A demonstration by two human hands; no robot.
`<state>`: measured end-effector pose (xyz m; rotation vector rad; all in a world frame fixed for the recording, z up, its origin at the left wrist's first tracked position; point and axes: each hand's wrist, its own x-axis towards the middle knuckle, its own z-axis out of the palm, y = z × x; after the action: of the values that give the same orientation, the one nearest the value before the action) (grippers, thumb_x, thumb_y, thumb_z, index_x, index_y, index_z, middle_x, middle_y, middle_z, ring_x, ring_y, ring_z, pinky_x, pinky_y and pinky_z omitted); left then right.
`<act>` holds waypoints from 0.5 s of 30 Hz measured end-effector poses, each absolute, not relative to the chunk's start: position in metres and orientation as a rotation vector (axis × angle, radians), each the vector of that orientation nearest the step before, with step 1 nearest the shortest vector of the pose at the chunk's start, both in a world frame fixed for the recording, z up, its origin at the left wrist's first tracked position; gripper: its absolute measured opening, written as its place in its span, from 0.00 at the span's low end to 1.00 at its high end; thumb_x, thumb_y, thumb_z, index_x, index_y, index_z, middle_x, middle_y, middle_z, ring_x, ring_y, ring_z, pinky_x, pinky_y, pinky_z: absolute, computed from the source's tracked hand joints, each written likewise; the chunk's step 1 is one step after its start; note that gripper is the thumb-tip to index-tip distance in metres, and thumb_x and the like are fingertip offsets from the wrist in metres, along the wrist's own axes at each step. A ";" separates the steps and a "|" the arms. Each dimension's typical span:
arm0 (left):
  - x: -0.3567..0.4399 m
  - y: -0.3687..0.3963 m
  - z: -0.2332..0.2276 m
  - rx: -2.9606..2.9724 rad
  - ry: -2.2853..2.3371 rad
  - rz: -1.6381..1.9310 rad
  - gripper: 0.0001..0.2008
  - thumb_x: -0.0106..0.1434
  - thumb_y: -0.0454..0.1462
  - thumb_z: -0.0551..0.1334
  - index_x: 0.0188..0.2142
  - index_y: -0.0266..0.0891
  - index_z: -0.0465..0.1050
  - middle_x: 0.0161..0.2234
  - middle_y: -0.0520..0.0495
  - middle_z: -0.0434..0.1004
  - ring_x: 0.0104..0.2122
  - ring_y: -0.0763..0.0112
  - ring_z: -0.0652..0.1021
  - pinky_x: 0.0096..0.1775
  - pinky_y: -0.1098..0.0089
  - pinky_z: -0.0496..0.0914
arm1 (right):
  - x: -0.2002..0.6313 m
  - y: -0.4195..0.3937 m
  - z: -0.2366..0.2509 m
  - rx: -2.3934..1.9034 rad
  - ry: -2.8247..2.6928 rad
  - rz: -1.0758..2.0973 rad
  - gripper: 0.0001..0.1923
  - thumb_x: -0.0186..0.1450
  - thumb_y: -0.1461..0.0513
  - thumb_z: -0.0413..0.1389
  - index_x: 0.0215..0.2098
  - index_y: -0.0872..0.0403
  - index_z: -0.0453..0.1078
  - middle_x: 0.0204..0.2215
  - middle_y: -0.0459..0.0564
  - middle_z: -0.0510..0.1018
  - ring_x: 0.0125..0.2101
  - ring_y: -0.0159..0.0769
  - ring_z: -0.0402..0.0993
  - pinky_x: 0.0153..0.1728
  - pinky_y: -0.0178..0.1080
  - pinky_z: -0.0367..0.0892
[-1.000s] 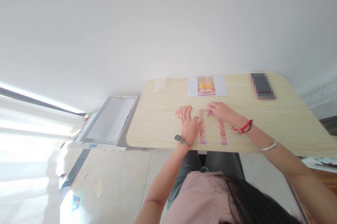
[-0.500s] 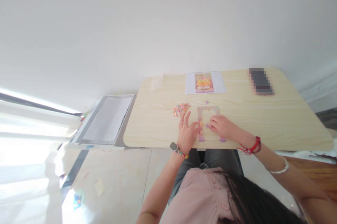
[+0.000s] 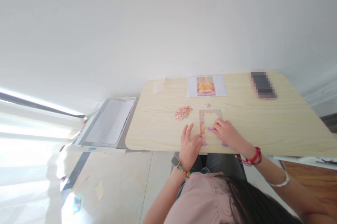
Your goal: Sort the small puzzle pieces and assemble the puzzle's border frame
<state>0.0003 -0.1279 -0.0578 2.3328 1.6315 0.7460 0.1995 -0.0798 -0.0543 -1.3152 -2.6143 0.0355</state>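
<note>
A partly assembled jigsaw puzzle (image 3: 202,119) lies near the table's front edge, its pink and purple border surrounding a bare middle. My left hand (image 3: 189,149) rests at its lower left side, thumb and forefinger touching the edge and the other fingers spread. Over the right side of the puzzle, my right hand (image 3: 225,133) is closed, with a purple puzzle piece (image 3: 210,129) at its fingertips. Its fingers hide part of the right border. A heap of loose puzzle pieces (image 3: 182,113) sits to the left, and a separate purple piece (image 3: 209,105) lies just above the puzzle.
Behind the puzzle, a printed reference sheet (image 3: 206,86) shows a yellow figure. A phone (image 3: 263,85), blurred out, lies at the back right of the wooden table (image 3: 286,126). A clear plastic bag (image 3: 158,86) is at the back left. Papers fill a grey tray (image 3: 121,136) beside the table.
My left hand has slid toward me along the puzzle's left edge, away from the heap. My right hand stays over the puzzle's right side. The whole view has shifted slightly.
</note>
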 end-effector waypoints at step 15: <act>0.003 -0.120 -0.059 2.349 1.616 0.774 0.08 0.58 0.32 0.60 0.39 0.41 0.72 0.58 0.42 0.51 0.60 0.52 0.52 0.54 0.52 0.62 | 0.204 -0.077 -0.060 -1.284 -2.654 0.038 0.06 0.64 0.66 0.49 0.29 0.55 0.66 0.30 0.50 0.71 0.34 0.37 0.65 0.33 0.39 0.56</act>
<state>0.0028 -0.1203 -0.0590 2.3489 1.6160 0.7737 0.2039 -0.0769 -0.0600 -1.2842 -2.6539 0.0379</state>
